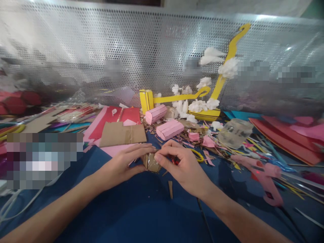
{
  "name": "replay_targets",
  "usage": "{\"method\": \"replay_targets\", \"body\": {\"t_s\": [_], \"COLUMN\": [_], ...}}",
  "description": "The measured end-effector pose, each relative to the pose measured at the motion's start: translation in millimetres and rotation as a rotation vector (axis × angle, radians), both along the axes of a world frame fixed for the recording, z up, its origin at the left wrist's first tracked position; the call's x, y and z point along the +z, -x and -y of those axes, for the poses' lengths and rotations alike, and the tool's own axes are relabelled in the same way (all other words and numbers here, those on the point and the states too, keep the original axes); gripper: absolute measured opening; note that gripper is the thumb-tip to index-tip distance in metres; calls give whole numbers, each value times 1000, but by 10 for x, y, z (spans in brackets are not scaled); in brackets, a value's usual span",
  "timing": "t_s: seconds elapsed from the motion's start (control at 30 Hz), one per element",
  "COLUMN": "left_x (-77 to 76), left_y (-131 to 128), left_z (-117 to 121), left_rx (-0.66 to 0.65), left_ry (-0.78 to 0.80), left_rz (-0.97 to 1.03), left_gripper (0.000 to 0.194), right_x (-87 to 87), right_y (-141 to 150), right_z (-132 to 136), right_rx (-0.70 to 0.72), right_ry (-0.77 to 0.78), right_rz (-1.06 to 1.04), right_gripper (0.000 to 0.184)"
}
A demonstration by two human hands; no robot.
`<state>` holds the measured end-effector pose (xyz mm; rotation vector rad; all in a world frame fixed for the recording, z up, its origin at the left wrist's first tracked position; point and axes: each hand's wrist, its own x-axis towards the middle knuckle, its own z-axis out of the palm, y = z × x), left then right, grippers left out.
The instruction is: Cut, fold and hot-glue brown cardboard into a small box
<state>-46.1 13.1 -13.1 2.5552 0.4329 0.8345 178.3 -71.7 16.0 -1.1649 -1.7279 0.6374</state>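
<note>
A small folded cardboard piece (152,163) sits on the blue table cover (131,209) between both my hands. My left hand (124,163) pinches its left side, fingers closed along its top edge. My right hand (181,167) pinches its right side with thumb and forefinger. Just behind lie a flat brown cardboard sheet (123,134) and two pink paper-covered blocks (169,129). A thin cardboard strip (170,189) lies on the cover below my right hand.
A pink glue gun (263,177) lies at right beside a clear plastic jar (235,132) on its side. Paper scraps litter the middle. A yellow cardboard model with white cotton tufts (199,101) stands against the perforated metal screen (101,50). Red sheets (286,135) lie far right.
</note>
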Motion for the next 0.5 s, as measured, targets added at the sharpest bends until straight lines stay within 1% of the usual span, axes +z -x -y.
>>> {"method": "replay_targets", "body": {"t_s": [0.37,0.5], "left_x": [-19,-14], "left_y": [7,4], "left_z": [10,12], "left_rx": [32,46], "left_ry": [-22,-6], "left_rz": [-3,23], "left_gripper": [55,52], "right_x": [21,34], "right_y": [-7,-32], "right_z": [-10,-11], "right_rx": [38,19], "right_ry": [38,22], "right_rz": [8,-12], "right_gripper": [20,31]}}
